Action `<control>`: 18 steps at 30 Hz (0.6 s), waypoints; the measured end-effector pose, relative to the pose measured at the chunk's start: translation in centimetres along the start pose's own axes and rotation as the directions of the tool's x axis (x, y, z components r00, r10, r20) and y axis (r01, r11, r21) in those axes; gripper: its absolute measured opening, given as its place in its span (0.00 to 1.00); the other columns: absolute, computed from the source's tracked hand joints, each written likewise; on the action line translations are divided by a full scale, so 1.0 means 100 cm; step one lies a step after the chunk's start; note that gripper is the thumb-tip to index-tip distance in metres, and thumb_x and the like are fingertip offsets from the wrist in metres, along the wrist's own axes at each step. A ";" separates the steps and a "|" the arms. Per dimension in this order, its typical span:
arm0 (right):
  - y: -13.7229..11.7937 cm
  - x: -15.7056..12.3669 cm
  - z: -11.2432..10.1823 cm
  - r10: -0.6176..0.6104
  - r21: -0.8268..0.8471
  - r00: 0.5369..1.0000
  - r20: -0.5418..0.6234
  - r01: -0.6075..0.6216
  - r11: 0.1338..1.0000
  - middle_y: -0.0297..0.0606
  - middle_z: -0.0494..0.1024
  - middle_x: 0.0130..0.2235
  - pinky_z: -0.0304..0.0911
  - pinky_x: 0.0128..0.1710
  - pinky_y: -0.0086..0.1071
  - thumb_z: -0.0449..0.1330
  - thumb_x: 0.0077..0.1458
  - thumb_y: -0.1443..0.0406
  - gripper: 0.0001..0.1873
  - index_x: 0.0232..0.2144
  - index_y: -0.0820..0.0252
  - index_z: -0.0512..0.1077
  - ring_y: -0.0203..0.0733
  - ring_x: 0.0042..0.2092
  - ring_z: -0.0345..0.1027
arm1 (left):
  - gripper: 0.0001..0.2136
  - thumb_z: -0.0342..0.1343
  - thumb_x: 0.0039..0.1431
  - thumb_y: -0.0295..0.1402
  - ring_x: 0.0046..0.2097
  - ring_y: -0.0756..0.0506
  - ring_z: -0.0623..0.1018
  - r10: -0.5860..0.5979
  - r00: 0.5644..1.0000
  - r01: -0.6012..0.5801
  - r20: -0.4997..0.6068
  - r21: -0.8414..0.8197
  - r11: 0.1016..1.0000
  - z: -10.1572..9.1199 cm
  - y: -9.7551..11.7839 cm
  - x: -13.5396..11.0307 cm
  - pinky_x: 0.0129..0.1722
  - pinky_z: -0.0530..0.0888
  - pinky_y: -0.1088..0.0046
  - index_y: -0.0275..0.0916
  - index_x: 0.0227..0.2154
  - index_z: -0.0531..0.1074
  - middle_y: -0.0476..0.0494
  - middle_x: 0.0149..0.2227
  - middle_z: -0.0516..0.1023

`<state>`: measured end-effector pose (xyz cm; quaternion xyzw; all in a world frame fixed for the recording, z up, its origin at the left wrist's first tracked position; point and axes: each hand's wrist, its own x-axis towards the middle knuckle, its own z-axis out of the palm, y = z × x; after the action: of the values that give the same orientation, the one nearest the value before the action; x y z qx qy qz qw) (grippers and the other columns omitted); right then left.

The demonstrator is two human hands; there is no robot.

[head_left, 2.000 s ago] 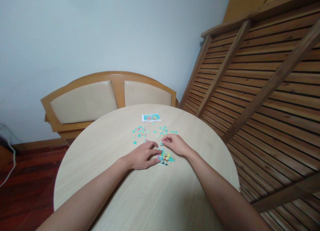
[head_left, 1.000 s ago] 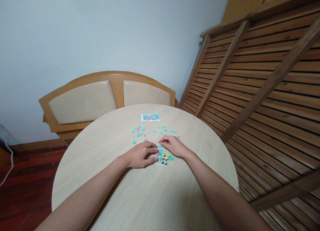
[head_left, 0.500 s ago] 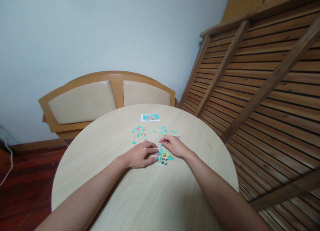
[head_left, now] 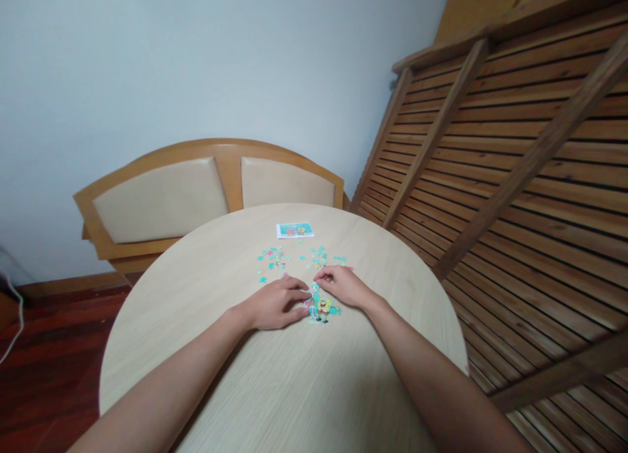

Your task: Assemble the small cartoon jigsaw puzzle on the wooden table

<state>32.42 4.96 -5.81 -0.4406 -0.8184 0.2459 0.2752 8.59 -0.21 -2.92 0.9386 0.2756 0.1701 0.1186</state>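
A partly joined jigsaw puzzle (head_left: 324,306) with a yellow cartoon figure lies flat on the round table (head_left: 235,387). My left hand (head_left: 280,302) rests palm down at its left side, fingers spread and fingertips touching its edge. At the puzzle's upper edge is my right hand (head_left: 341,284), thumb and forefinger pinched together. Whatever sits between those fingertips is too small to make out. Loose puzzle pieces (head_left: 275,257), mostly turquoise with some pink, are scattered beyond both hands.
A small picture card (head_left: 295,230) with the cartoon scene lies near the table's far edge. Behind the table stands a padded wooden headboard (head_left: 229,172) against the wall. A slatted wooden panel (head_left: 490,172) leans on the right. A white cable (head_left: 20,316) hangs at far left.
Almost nothing differs. My right hand keeps its pinch at the puzzle's upper edge, and my left hand stays in place.
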 end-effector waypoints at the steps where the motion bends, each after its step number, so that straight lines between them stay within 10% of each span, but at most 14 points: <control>1: 0.000 0.000 0.000 -0.003 -0.008 1.000 -0.001 0.003 1.000 0.38 0.81 0.36 0.64 0.40 0.30 0.59 0.57 0.64 0.10 0.37 0.60 0.80 0.39 0.37 0.72 | 0.18 0.49 0.67 0.42 0.54 0.41 0.73 0.000 1.000 0.000 -0.001 0.002 1.000 0.000 0.000 0.000 0.58 0.69 0.63 0.39 0.53 0.73 0.37 0.52 0.74; 18: -0.010 -0.004 -0.007 -0.015 -0.171 1.000 -0.007 0.014 0.985 0.35 0.81 0.37 0.60 0.43 0.31 0.63 0.55 0.62 0.06 0.33 0.56 0.80 0.39 0.40 0.72 | 0.18 0.48 0.68 0.42 0.52 0.42 0.74 0.006 1.000 -0.006 -0.018 -0.003 1.000 0.003 -0.002 0.000 0.57 0.70 0.62 0.40 0.53 0.73 0.37 0.51 0.74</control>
<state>32.49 4.23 -4.76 -0.4577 -0.8385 0.1707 0.2416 8.65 -0.09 -3.21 0.9377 0.2737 0.1794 0.1171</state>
